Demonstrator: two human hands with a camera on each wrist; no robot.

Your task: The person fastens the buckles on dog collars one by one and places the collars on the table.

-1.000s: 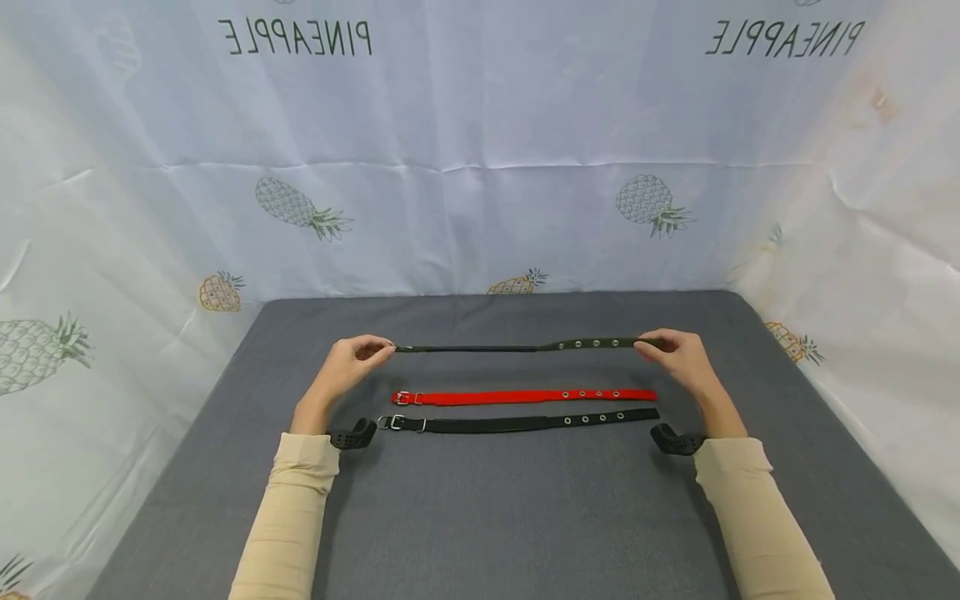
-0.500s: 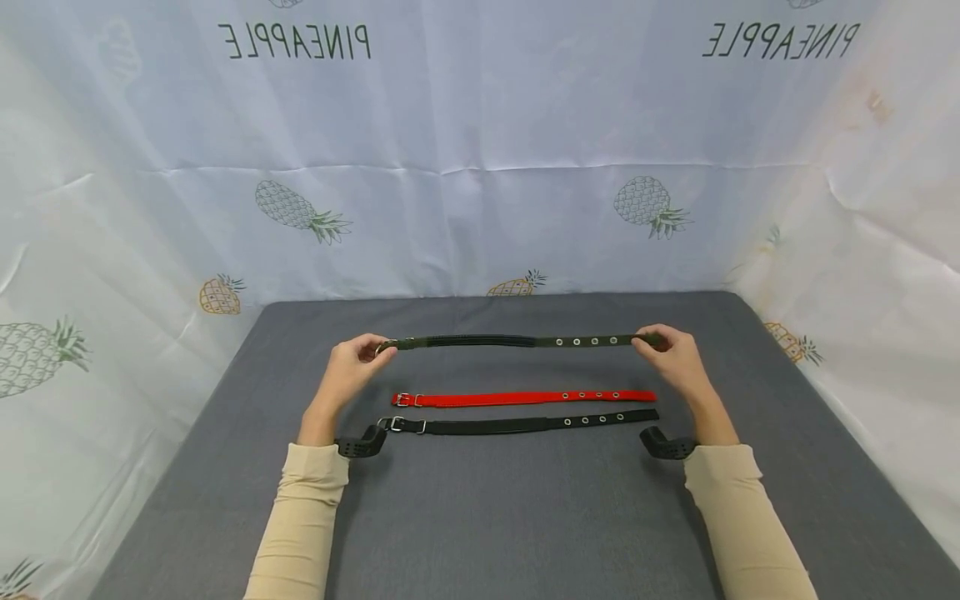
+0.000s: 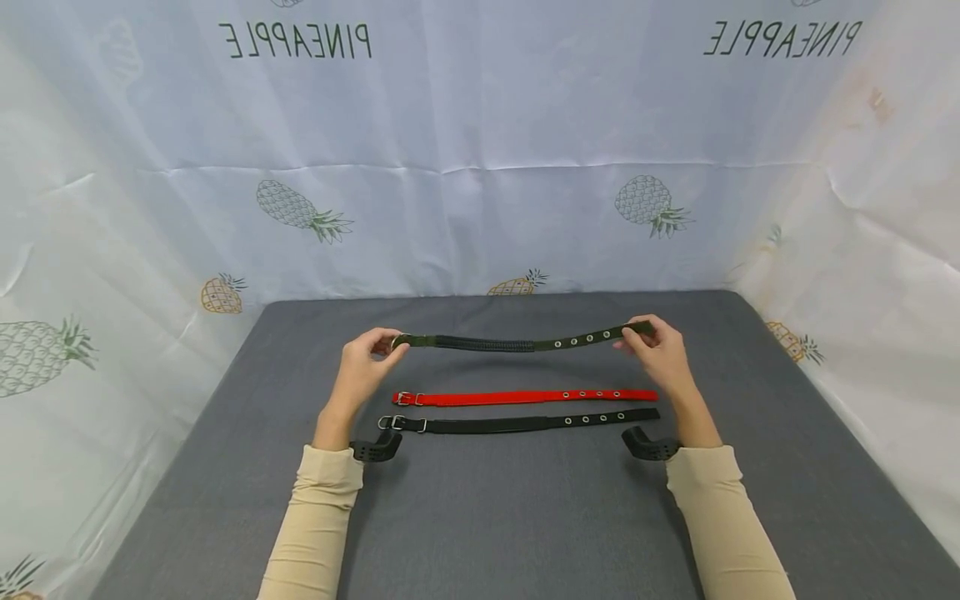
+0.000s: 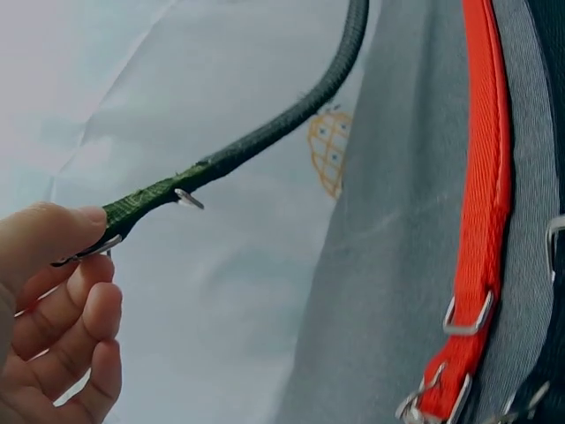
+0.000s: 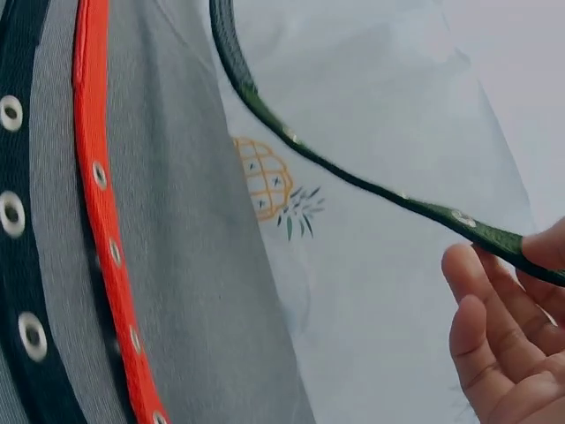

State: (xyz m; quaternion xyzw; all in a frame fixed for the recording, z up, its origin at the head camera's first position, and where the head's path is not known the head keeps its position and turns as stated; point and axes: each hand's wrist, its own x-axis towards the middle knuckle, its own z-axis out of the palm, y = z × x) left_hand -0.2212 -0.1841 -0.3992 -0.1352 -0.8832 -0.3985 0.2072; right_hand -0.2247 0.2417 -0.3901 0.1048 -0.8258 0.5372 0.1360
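Observation:
A dark green pet collar (image 3: 487, 343) with a black padded middle stretches between both hands, sagging slightly at its centre. My left hand (image 3: 365, 360) pinches its buckle end between thumb and fingers; in the left wrist view the metal buckle (image 4: 93, 250) shows right under the thumb. The eyeleted end is pinched by my right hand (image 3: 658, 350), thumb on top, as the right wrist view also shows. Nearer to me, a red collar (image 3: 487, 399) lies straight on the table. Just in front of it lies a black collar (image 3: 480, 426), its buckle to the left and eyelets to the right.
The grey-covered table (image 3: 495, 517) reaches back to a white curtain (image 3: 465, 225) printed with pineapples, which also hangs along both sides. A black wrist mount (image 3: 377, 447) sits on the left wrist and a matching wrist mount (image 3: 649, 444) on the right.
Both hands have come slightly closer together, and the right has risen. The green collar, first edge-on and taut, now shows its broad side and sags. The red and black collars stay put.

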